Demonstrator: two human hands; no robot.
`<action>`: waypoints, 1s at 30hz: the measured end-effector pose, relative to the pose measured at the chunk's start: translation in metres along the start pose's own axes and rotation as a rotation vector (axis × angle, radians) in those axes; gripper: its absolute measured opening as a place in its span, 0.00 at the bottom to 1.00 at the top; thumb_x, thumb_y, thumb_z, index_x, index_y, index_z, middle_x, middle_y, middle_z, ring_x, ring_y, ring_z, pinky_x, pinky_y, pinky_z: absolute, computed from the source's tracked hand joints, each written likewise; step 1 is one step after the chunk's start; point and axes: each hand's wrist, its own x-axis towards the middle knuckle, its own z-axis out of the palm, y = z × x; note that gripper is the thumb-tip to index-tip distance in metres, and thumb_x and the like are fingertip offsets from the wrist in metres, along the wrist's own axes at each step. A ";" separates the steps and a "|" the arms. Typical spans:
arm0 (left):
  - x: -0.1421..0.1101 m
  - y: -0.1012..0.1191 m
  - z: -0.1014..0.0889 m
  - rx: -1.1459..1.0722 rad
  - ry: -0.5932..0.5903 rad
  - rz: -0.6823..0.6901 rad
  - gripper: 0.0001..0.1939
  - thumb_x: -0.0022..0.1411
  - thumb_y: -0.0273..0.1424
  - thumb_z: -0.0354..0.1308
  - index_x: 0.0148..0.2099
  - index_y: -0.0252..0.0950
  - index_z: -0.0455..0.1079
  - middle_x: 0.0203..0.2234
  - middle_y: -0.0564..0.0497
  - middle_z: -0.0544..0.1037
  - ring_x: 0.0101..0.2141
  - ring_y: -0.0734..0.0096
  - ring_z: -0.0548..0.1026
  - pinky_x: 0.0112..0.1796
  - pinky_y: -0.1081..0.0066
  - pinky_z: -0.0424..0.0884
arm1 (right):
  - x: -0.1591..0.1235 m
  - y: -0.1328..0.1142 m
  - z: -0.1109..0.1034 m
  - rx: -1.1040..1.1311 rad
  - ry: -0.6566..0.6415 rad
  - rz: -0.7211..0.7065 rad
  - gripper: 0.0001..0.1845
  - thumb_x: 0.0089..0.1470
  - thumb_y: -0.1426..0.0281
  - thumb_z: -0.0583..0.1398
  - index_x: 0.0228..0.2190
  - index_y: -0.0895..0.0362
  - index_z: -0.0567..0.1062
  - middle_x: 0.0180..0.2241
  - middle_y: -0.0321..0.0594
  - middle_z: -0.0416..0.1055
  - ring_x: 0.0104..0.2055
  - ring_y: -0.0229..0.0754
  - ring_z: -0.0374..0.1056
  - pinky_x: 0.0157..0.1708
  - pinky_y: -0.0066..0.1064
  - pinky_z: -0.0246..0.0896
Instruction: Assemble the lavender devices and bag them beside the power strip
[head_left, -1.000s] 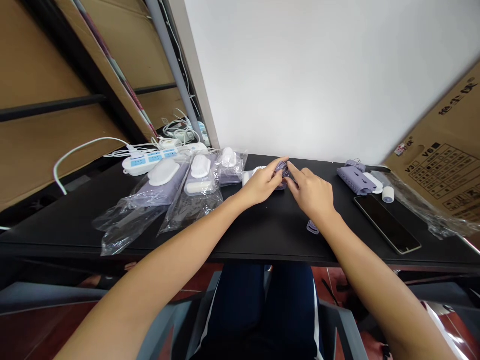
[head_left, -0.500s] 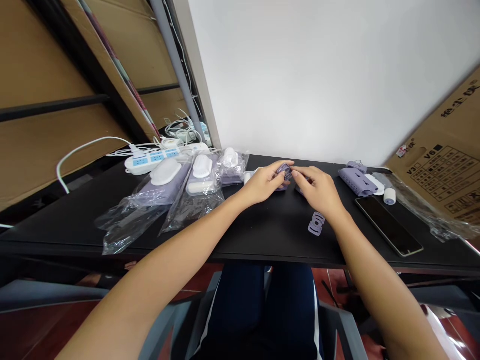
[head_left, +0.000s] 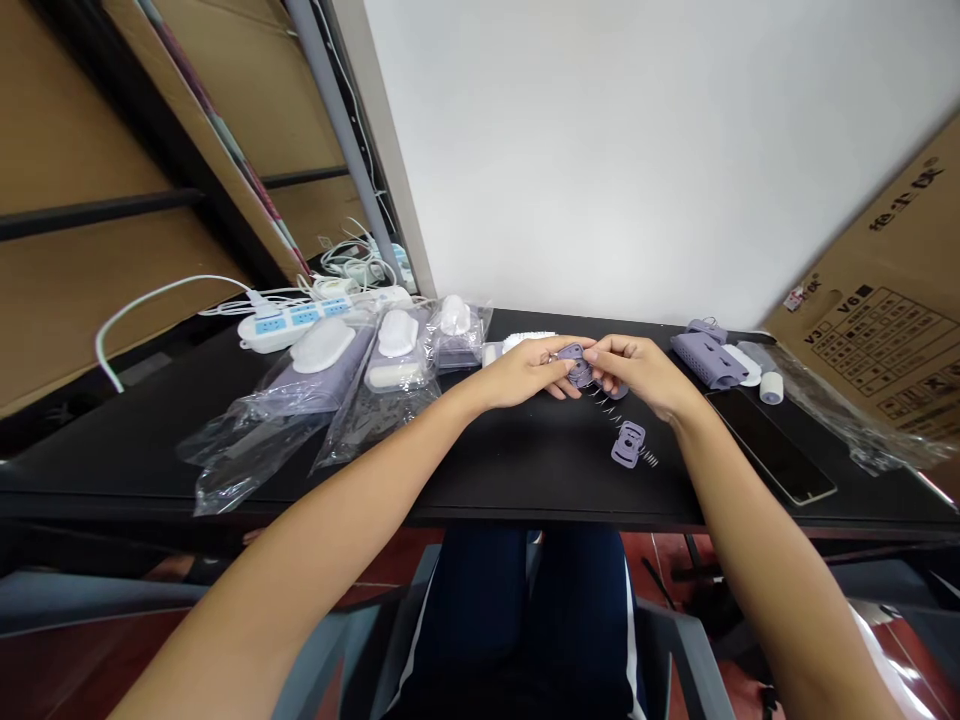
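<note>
A small rounded purple plastic part [head_left: 577, 367] is pinched between the thumb and fingers of my left hand [head_left: 529, 370]. At its right edge my right hand [head_left: 634, 368] has thumb and fingertips closed on the same part. Below the fingers a thin stretched metal spring [head_left: 606, 404] trails down toward a flat purple plate with slots [head_left: 628, 444] on the table. Coils of spring [head_left: 649, 457] also show at the plate's right side. Partly hidden behind my left hand are white brush bristles [head_left: 534, 337]. Another purple piece [head_left: 619, 391] shows partly under my right hand.
Bagged purple-and-white items [head_left: 397, 350] lie on the black table [head_left: 517, 470] at left, before a white power strip [head_left: 300, 318]. At right are a purple perforated holder [head_left: 709, 360], a white roller [head_left: 771, 388], a phone [head_left: 769, 443] and a cardboard box [head_left: 885, 300].
The purple part has come lower and turned its flat face toward me. Stretched spring coils now show below my hands and beside the slotted plate. The view has shifted slightly.
</note>
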 end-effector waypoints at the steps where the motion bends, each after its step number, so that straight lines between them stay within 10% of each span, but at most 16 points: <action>1: 0.000 0.000 0.000 0.009 0.000 -0.007 0.26 0.71 0.34 0.61 0.67 0.34 0.68 0.38 0.44 0.84 0.37 0.64 0.86 0.38 0.68 0.81 | 0.000 0.001 0.000 -0.017 0.002 -0.008 0.21 0.55 0.50 0.69 0.29 0.56 0.76 0.25 0.35 0.72 0.25 0.33 0.65 0.24 0.26 0.58; 17: 0.002 0.002 0.003 -0.064 0.044 -0.058 0.27 0.68 0.33 0.63 0.66 0.30 0.67 0.28 0.49 0.82 0.29 0.68 0.83 0.34 0.69 0.77 | 0.003 0.006 -0.002 -0.077 -0.041 -0.076 0.23 0.53 0.48 0.68 0.32 0.56 0.74 0.24 0.33 0.69 0.24 0.34 0.63 0.24 0.28 0.59; 30: 0.003 -0.001 0.006 0.014 0.087 -0.043 0.10 0.64 0.34 0.64 0.42 0.32 0.74 0.26 0.52 0.77 0.29 0.74 0.75 0.35 0.71 0.69 | 0.001 0.011 -0.013 -0.199 -0.135 -0.110 0.19 0.59 0.52 0.65 0.32 0.55 0.72 0.24 0.31 0.65 0.25 0.34 0.58 0.25 0.29 0.52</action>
